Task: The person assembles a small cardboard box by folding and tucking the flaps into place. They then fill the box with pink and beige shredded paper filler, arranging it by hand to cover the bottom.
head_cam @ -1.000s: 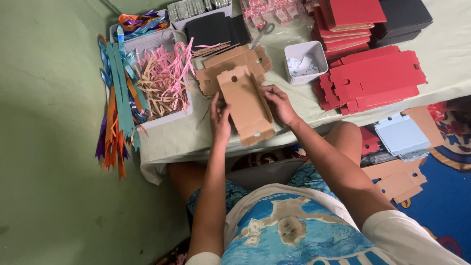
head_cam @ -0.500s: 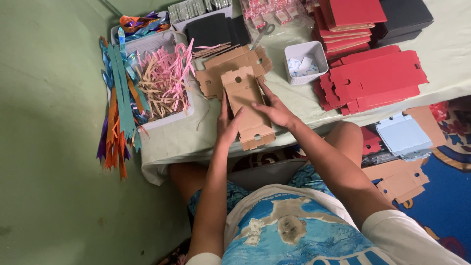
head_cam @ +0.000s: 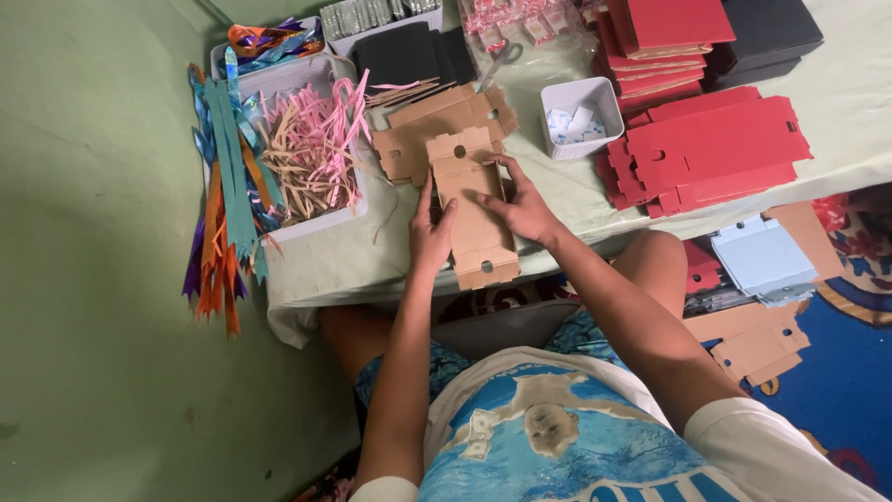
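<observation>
The brown die-cut cardboard box blank (head_cam: 476, 216) ran lengthwise away from the person, both hands, left (head_cam: 429, 234) and right (head_cam: 522, 206), apparently pressed flat against its long sides.

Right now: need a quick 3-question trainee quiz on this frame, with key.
1. True or false: both hands are on the brown cardboard box blank.
2. Which lies directly on the far side of the blank in hand? A) a stack of red box blanks B) more brown cardboard blanks C) the scissors
3. Fill in: the white tray to the person's left holds pink and tan paper ____.

Key
1. True: the left hand presses its left edge and the right hand its right edge.
2. B: the brown blanks lie just beyond it; the red box blanks sit off to the right, and the scissors lie farther back.
3. shreds
</observation>
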